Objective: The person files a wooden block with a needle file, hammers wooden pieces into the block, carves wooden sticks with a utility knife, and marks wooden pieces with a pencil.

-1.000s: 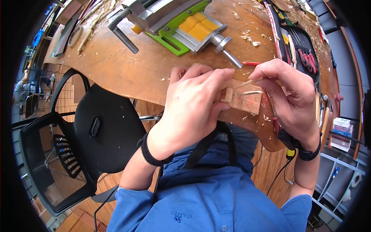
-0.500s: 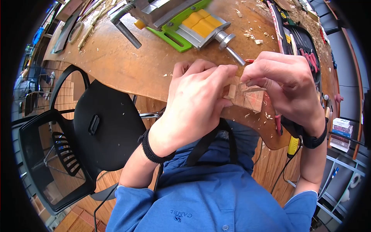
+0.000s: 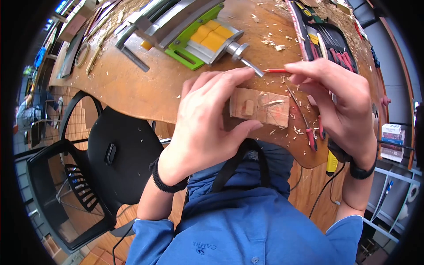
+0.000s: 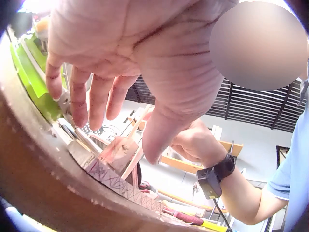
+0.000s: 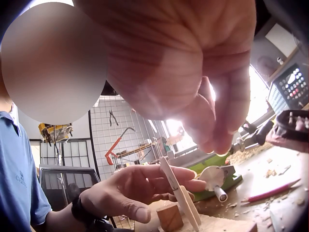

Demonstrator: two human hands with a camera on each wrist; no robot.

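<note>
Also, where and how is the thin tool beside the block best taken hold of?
I would pinch its red handle from above, with the right hand: the handle is the thicker end and lies nearer the person, while the thin shaft points away.

Brown wooden table (image 3: 145, 97); on it metal vise (image 3: 205, 37); red pencil (image 3: 276, 70); red-handled tool (image 3: 312, 138); wooden block (image 3: 260, 110); tool case (image 3: 334, 40); shavings (image 3: 279, 47)

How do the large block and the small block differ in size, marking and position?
The large block is broad and long; the small block is only a fraction of its size.
Crossing lines are drawn on the large block, while the small block shows none.
The large block lies on the table; the small block is on top of the large block.
Both are pale brown wood.
</note>
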